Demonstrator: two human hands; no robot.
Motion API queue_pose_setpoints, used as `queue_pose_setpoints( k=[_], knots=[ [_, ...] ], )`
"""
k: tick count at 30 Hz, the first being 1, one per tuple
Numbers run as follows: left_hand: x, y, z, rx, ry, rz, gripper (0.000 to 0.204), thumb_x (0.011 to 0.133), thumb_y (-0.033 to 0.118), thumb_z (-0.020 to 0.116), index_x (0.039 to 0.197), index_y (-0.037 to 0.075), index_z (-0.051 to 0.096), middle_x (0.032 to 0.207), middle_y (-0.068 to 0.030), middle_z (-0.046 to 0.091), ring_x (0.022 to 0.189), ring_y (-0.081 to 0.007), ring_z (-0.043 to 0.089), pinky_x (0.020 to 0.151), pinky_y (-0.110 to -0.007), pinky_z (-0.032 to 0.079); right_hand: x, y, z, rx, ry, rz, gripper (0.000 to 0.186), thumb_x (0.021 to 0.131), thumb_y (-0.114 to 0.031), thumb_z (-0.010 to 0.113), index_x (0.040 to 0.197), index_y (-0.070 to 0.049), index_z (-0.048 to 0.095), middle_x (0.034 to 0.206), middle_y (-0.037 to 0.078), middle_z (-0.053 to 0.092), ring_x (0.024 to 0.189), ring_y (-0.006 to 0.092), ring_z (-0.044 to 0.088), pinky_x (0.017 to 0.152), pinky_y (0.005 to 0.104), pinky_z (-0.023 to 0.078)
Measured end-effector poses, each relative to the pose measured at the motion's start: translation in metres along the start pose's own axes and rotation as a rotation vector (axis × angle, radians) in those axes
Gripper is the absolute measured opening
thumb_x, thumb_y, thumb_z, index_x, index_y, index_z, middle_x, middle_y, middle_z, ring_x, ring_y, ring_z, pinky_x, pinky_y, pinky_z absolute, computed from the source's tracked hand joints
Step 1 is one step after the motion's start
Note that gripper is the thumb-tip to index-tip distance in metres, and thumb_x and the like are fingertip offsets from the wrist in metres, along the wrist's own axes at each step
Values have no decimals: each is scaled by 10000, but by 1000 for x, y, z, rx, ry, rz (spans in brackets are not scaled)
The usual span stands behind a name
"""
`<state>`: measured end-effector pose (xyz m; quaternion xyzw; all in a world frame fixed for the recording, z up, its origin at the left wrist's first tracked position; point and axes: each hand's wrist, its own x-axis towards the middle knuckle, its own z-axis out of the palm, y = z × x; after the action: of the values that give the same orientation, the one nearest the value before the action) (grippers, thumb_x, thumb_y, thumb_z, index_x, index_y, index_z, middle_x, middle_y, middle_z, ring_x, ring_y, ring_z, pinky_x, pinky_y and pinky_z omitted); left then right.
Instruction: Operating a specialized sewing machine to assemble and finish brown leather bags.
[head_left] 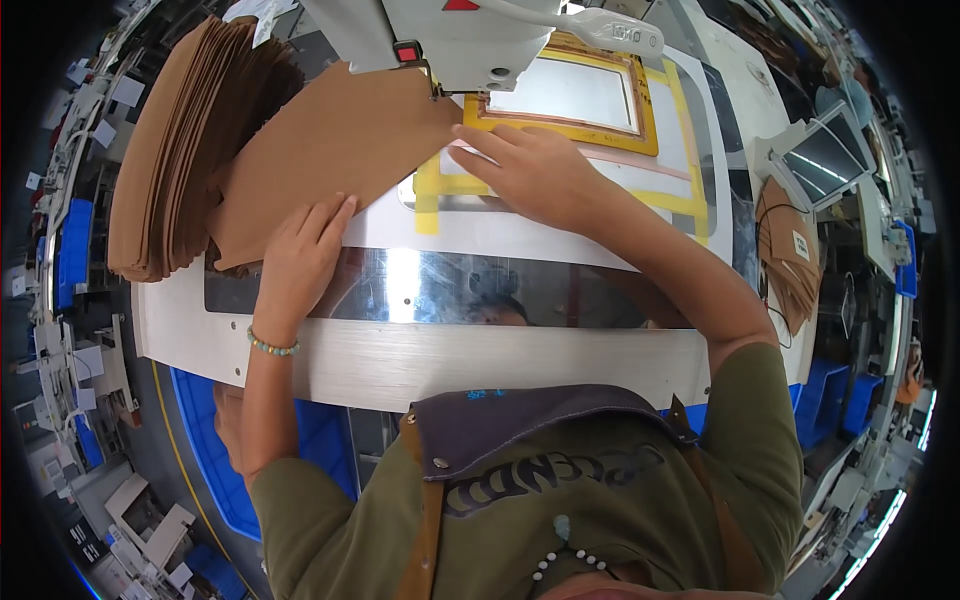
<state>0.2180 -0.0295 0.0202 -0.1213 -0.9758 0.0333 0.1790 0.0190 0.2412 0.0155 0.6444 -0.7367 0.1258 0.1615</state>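
Observation:
A brown flat piece of material (330,140) lies at a slant under the grey machine head (440,35), its right corner beside the machine's small metal foot. My left hand (300,260) rests on the piece's lower edge with fingers extended. My right hand (535,175) is at the piece's right edge, fingertips spread near the corner, above a white board (380,225). Right of that hand lies a yellow rectangular frame (640,115) with yellow tape strips around it. A thick stack of similar brown pieces (160,170) stands at the left, touching the piece.
A steel strip (400,285) runs along the worktable's front edge (500,360). More brown pieces (785,270) and a small dark screen (825,160) are at the right. Blue bins (205,440) sit below the table. Other workstations line both sides.

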Motion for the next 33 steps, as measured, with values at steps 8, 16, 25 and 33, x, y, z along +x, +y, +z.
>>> queue_pose_setpoints(
  k=[8, 16, 25, 33],
  knots=[
    [-61, -18, -14, 140, 93, -173, 149, 888, 58, 724, 1027, 5, 721, 1073, -102, 731, 906, -290, 699, 778, -387, 584, 40, 2, 41, -222, -1, -56, 134, 793, -108, 733, 909, -64, 684, 892, 29, 653, 915, 179, 695, 674, 326, 588],
    [-92, -40, -9, 255, -49, -264, 288, 889, -7, 665, 1166, 8, 742, 1203, -132, 749, 1027, -298, 732, 850, -377, 601, 33, 2, 41, -193, 229, -123, 73, 768, -101, 735, 768, -86, 664, 727, 15, 604, 803, 178, 667, 581, 316, 551],
    [10, -85, 31, 186, 1, -36, 332, 876, -3, 648, 1195, 12, 738, 1230, -122, 725, 1072, -300, 705, 907, -381, 580, -28, 28, 1, -218, 142, -67, 79, 775, -92, 694, 825, -73, 636, 857, 32, 588, 873, 187, 634, 725, 320, 551],
    [122, -54, 74, 7, 126, 349, 420, 835, 16, 647, 1254, 9, 682, 1051, -92, 621, 945, -272, 631, 842, -382, 553, -136, 61, -56, -410, -18, 176, 148, 774, -50, 710, 921, -41, 701, 950, 40, 649, 905, 199, 664, 721, 318, 560]
  ],
)
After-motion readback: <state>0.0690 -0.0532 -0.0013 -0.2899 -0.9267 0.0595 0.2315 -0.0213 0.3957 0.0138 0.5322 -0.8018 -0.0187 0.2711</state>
